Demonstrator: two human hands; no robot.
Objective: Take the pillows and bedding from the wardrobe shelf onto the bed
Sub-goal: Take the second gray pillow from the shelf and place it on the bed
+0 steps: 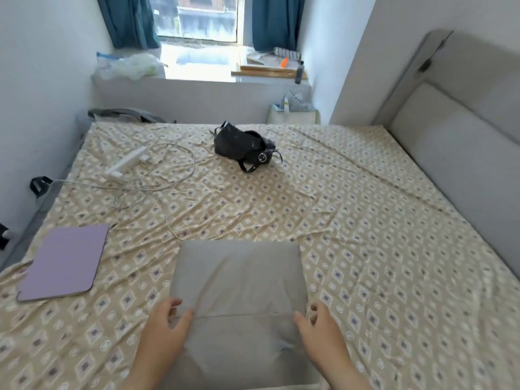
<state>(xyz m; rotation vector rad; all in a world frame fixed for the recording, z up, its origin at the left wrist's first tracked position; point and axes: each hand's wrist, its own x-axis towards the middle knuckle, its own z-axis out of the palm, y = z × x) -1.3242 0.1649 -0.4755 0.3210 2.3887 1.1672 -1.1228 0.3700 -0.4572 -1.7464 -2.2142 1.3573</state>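
Note:
A grey pillow (239, 280) lies on the bed (365, 235) near its front edge, on a beige sheet with a diamond pattern. My left hand (166, 325) grips the pillow's left side, thumb on top and fingers curled around the edge. My right hand (318, 325) holds the pillow's right side the same way. The near part of the pillow runs down out of the frame between my forearms. The wardrobe is out of view.
A black handbag (244, 147) sits at the far middle of the bed. A white power strip (126, 161) with tangled cables lies at the left. A purple tablet case (64, 263) rests at the near left. The grey headboard (455, 153) stands on the right; the window ledge holds clutter.

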